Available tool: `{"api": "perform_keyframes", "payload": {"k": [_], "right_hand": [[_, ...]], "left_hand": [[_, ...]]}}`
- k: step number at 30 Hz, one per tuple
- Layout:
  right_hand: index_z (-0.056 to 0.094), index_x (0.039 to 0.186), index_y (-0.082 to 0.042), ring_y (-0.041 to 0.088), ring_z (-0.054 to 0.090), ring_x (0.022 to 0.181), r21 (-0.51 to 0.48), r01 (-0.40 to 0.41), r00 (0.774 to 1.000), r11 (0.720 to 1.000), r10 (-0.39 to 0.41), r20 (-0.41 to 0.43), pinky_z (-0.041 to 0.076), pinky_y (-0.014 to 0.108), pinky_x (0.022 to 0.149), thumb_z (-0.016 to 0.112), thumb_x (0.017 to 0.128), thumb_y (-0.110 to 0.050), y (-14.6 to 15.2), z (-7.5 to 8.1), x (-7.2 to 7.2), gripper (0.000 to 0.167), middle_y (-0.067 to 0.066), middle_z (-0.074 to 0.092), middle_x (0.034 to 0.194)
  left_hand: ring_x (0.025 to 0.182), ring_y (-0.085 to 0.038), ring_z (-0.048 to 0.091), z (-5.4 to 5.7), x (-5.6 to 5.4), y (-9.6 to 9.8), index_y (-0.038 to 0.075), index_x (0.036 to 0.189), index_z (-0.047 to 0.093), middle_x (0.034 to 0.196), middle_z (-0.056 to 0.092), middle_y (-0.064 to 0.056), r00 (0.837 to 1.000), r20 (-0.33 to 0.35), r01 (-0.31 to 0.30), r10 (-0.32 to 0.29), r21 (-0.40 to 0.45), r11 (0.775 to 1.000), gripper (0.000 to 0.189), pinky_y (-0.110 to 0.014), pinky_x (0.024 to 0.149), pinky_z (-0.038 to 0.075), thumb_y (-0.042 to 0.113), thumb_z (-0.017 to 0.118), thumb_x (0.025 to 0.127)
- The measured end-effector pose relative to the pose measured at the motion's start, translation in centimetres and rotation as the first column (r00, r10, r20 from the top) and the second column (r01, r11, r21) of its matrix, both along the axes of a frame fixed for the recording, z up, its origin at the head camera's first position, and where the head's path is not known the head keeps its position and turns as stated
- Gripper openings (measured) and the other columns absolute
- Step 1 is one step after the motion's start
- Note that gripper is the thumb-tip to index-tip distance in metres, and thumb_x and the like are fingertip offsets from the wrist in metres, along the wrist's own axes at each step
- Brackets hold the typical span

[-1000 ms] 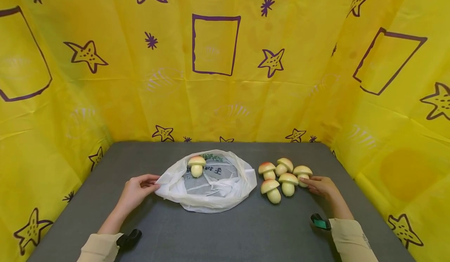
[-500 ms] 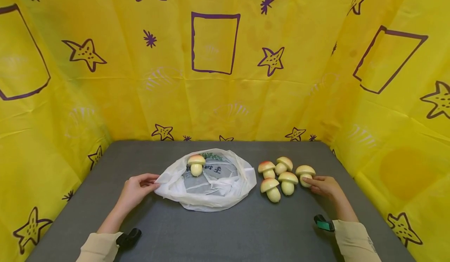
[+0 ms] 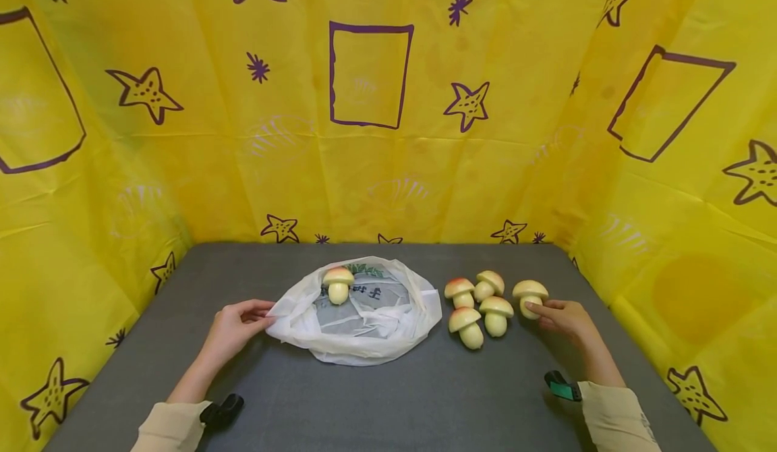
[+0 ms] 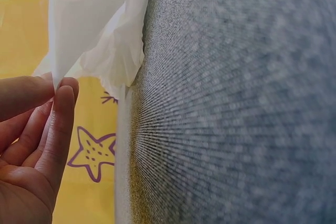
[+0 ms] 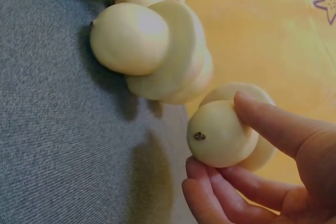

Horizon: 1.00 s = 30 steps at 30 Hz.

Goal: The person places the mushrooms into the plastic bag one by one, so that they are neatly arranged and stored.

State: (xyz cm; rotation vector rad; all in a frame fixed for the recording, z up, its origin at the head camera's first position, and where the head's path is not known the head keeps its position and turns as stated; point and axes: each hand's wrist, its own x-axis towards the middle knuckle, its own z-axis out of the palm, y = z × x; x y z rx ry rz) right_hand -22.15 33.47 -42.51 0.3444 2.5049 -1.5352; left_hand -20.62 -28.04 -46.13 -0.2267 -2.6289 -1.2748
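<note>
My left hand [image 3: 238,330] pinches the left corner of a white plastic bag [image 3: 364,354] between thumb and fingertips. The left wrist view shows the thin bag edge [image 4: 89,19] caught there. The bag's wide mouth faces up, and one toy mushroom [image 3: 338,285] with a reddish cap lies inside. At the right, my right hand [image 3: 567,320] holds a mushroom [image 3: 530,295] by its stem, cap upward. In the right wrist view this held mushroom [image 5: 220,135] shows its rounded stem end between thumb and fingers, with a separate shadow on the table.
Several more mushrooms [image 3: 496,314] stand or lean in a cluster between the bag and my right hand. Everything sits on a grey table [image 3: 388,405]. A yellow cloth [image 3: 376,189] with drawn stars surrounds it at the back and sides.
My right hand has taken the rightmost mushroom away from the cluster, moving it slightly right and up. The left hand and bag stay where they were.
</note>
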Motion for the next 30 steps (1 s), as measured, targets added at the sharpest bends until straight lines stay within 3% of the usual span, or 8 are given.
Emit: {"api": "perform_keyframes", "payload": {"k": [11,20,25,30], "right_hand": [[0.045,0.130,0.015,0.015,0.069,0.092,0.032,-0.016,1.000,0.999,0.017,-0.017,0.054,0.033,0.084,0.067,0.086,-0.042,-0.7,1.2,0.2,0.076,0.003,0.069,0.096],[0.042,0.133,0.015,0.013,0.069,0.090,0.047,-0.036,0.999,0.998,0.037,-0.037,0.055,0.031,0.082,0.066,0.087,-0.042,-2.1,2.8,0.5,0.078,0.017,0.066,0.109],[0.041,0.134,0.015,0.020,0.069,0.095,0.074,-0.069,0.996,0.995,0.073,-0.053,0.054,0.034,0.084,0.064,0.088,-0.044,-2.8,3.4,0.5,0.079,0.027,0.059,0.122],[0.041,0.134,0.015,0.018,0.069,0.094,0.095,-0.087,0.993,0.992,0.094,-0.069,0.054,0.034,0.085,0.063,0.088,-0.046,-3.4,3.8,0.3,0.080,0.029,0.054,0.128]], "left_hand": [[0.071,-0.005,0.060,-0.2,0.0,0.0,0.006,0.104,0.071,0.088,0.070,-0.009,1.000,-0.022,0.004,-0.004,0.006,1.000,0.028,-0.017,0.063,0.051,0.020,0.077,0.080],[0.070,-0.005,0.060,-0.3,0.0,-0.1,0.007,0.103,0.071,0.087,0.069,-0.006,1.000,-0.026,-0.010,0.010,-0.007,1.000,0.027,-0.018,0.063,0.052,0.019,0.076,0.080],[0.071,-0.005,0.060,-0.3,-0.1,-0.1,0.006,0.103,0.071,0.087,0.069,-0.007,1.000,-0.021,-0.009,0.009,-0.008,1.000,0.027,-0.018,0.063,0.051,0.020,0.076,0.080],[0.071,-0.005,0.060,-0.3,-0.2,0.0,0.007,0.104,0.071,0.088,0.069,-0.007,1.000,-0.017,-0.004,0.004,-0.010,1.000,0.028,-0.018,0.063,0.052,0.021,0.076,0.080]]}}
